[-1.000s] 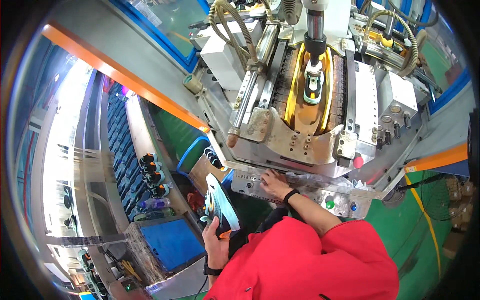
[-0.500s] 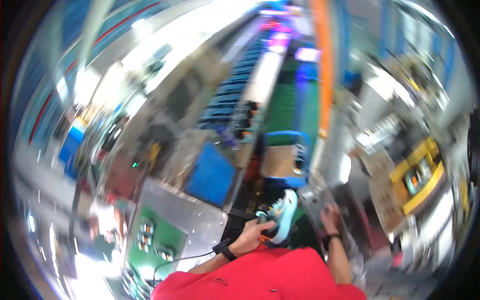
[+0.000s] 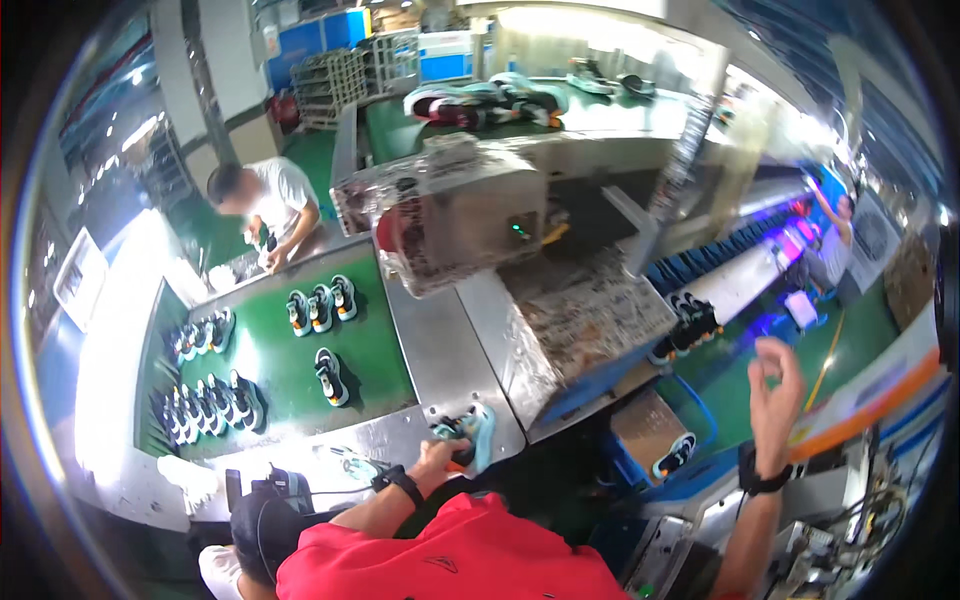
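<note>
item: left hand point(image 3: 437, 459), closed around the dark upper of a shoe, wristband above it.

item: held shoe point(image 3: 482, 440), pale blue sole turned to the right, located over the near corner of the metal table point(image 3: 440, 345); whether it touches the metal cannot be told.

item: right hand point(image 3: 775, 395), raised and well apart from the left, fingers partly bent, nothing seen in it.

item: green work surface point(image 3: 275, 375), left of the held shoe, bearing a row of three shoes point(image 3: 321, 308), one single shoe point(image 3: 330, 378) nearer the person, and two longer rows toward its left end.

item: cardboard point(image 3: 638, 430) in a blue-framed carrier, right of the table, with a dark shoe point(image 3: 675, 456) at its side.

item: co-worker point(image 3: 288, 200) in a white top, across the green surface, hands together at something too small to tell.

progress, as judged: several shoes already stand on the green surface; the held one is not yet released, and the one by the cardboard is untouched by either hand.
</note>
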Demonstrator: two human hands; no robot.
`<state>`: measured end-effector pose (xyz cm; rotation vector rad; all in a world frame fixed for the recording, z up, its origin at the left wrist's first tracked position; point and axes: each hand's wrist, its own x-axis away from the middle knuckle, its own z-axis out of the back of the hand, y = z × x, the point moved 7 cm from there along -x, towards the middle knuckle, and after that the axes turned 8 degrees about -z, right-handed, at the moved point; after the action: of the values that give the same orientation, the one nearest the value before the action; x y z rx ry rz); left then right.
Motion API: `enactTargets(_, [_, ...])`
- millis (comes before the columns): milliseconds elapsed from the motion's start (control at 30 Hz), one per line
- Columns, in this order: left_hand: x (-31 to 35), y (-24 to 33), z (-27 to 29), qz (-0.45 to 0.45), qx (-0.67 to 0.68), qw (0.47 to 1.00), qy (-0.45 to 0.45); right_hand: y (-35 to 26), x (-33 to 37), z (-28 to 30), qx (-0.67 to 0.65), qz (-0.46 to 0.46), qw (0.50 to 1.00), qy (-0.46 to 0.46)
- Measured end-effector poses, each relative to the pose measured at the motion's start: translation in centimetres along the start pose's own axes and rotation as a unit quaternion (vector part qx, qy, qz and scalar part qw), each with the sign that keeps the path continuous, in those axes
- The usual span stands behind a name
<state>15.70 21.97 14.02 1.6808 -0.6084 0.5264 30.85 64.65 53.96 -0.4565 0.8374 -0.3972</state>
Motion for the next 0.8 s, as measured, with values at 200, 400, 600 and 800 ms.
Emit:
enactTargets(200, [-15.2, 7.0, 10.8, -0.135, 0.088, 0.976, 0.149, -19.2, -19.0, -19.0, 0.056, 0.224, 0.968, -0.1])
enactTargets(400, [-28.1, 17.6, 16.4, -0.187, 0.13, 0.953, 0.198, -21.3, -38.1, -37.2, 0.136, 0.238, 0.952, -0.134])
enactTargets(600, [-41.7, 24.7, 21.5, -0.166, -0.048, 0.952, 0.252, -17.7, -52.5, -52.7, 0.189, 0.187, 0.936, -0.231])
enactTargets(800, [-47.0, 24.5, 22.0, -0.319, -0.259, 0.862, 0.297, -19.3, -53.1, -59.4, 0.186, 0.208, 0.925, -0.257])
